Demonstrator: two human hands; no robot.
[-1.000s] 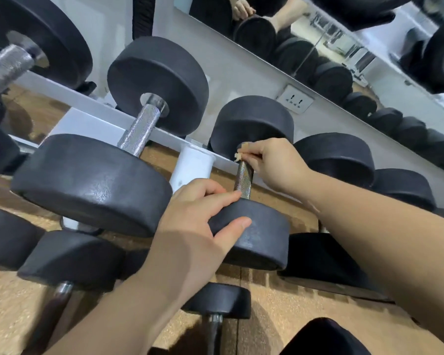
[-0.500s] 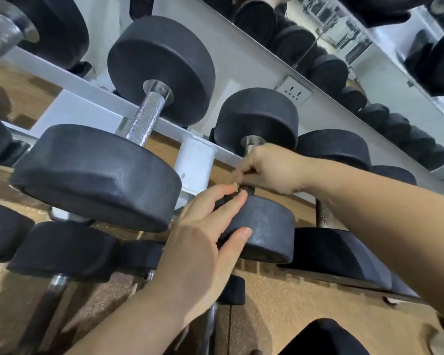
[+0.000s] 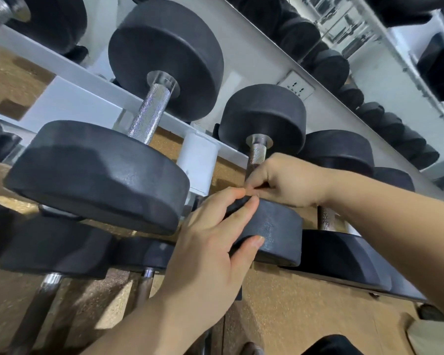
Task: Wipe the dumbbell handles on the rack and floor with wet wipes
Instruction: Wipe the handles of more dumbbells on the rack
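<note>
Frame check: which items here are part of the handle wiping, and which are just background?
In use: right hand curled round the small dumbbell's handle; left hand resting on its near head; big dumbbell's handle, also on the rack. No wipe clearly visible.
Background: wall socket, mirror, cork floor.

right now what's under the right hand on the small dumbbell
The knurled handle shows above the right hand, the lower weight head below. The gripped stretch, and any wipe, is covered.
</note>
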